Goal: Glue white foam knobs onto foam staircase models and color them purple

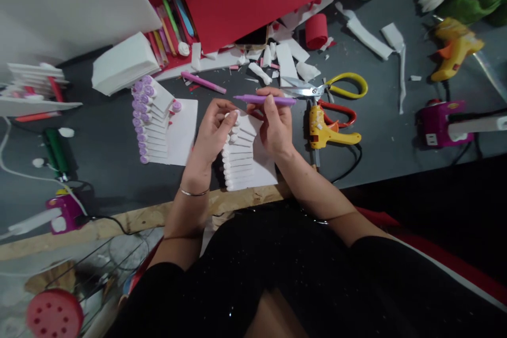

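My right hand (275,127) grips a purple marker (257,99), its tip pointing left above a white card. Opposite it, my left hand (214,132) pinches a white rolled paper flower (233,115) at the top of a row of such flowers along the card's left side. White paper strips (241,161) lead from the rolls across this white card (264,169). To the left lies a second card (184,137), its rolls (142,111) coloured purple on their ends. A pink-purple marker cap or pen (204,83) rests just above it.
Scissors (309,88) with yellow and red handles lie right of my hands, against a yellow glue gun (325,134). Another glue gun (453,53) is farther right. Paper scraps (287,60), a red roll (316,31) and a stack of white paper (124,63) sit behind.
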Demonstrator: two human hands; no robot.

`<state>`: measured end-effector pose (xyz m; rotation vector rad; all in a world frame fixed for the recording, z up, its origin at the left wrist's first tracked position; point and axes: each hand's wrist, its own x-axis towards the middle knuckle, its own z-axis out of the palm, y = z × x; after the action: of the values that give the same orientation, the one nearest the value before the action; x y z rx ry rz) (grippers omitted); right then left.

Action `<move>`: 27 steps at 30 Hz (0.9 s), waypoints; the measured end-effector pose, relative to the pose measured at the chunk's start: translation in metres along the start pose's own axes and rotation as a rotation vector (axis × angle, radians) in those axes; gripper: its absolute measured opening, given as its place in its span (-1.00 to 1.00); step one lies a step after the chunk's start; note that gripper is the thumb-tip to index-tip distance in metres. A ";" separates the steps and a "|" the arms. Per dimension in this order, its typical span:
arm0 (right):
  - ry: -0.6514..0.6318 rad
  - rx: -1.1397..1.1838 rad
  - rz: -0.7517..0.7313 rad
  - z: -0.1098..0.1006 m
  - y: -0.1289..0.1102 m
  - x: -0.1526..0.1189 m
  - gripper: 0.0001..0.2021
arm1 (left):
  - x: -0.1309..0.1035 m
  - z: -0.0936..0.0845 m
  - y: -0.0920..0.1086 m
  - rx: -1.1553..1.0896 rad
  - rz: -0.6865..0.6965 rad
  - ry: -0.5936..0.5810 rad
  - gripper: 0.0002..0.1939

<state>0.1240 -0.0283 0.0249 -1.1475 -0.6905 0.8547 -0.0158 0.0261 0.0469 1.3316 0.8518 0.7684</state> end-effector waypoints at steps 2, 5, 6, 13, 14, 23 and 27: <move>-0.020 -0.019 -0.004 0.001 0.005 -0.003 -0.53 | 0.001 0.000 -0.003 -0.009 -0.011 0.019 -0.52; -0.025 -0.060 0.008 0.001 0.009 -0.004 -0.50 | 0.002 -0.002 -0.007 -0.016 -0.023 0.031 -0.54; -0.021 -0.067 0.017 0.000 0.010 -0.004 -0.49 | 0.002 -0.002 -0.008 -0.022 -0.026 0.025 -0.54; -0.058 -0.065 0.060 -0.004 0.011 -0.002 -0.52 | -0.005 -0.009 -0.007 -0.053 -0.066 -0.027 -0.44; -0.063 -0.086 0.082 -0.004 0.011 -0.002 -0.52 | -0.007 -0.009 -0.006 -0.049 -0.072 -0.031 -0.43; -0.029 -0.224 -0.077 -0.010 0.001 -0.006 -0.50 | -0.020 -0.010 -0.008 -0.068 -0.087 -0.062 -0.45; 0.048 -0.132 -0.087 -0.012 -0.008 -0.006 -0.58 | -0.021 -0.008 -0.006 -0.065 -0.084 -0.056 -0.46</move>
<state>0.1323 -0.0410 0.0287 -1.2432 -0.7605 0.7147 -0.0331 0.0113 0.0420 1.2468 0.8265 0.6850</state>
